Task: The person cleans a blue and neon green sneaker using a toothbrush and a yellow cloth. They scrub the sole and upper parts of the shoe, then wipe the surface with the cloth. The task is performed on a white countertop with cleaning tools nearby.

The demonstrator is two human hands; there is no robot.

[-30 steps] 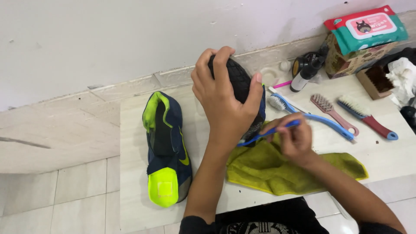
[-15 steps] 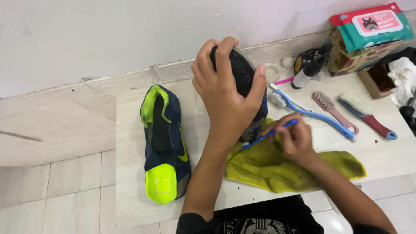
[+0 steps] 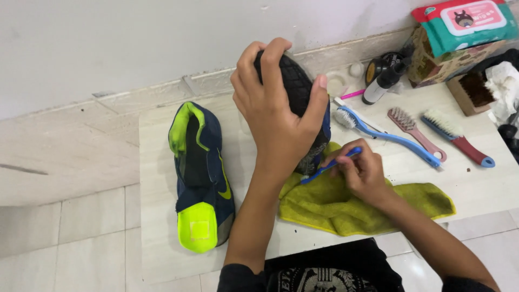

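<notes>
Head view: we judge the step as scrubbing the shoe [image 3: 303, 97]. Our left hand [image 3: 275, 116] has fingers clamped around its black sole, holding it on end above the yellow-green cloth [image 3: 351, 208]. Our right hand [image 3: 362, 170] pinches a small blue brush [image 3: 327, 166], bristles touching the shoe's lower edge. Next move likely calls for short strokes with a steady grip. Second shoe [image 3: 200, 178] lies just left.

A flat teal pack of wet wipes [image 3: 467, 21] with red ends and a pink-and-white lid flap lies on top of a patterned cardboard box [image 3: 440, 59] in the far right corner by the wall; a small dark bottle [image 3: 383, 81] with a white label stands just left of the box
</notes>
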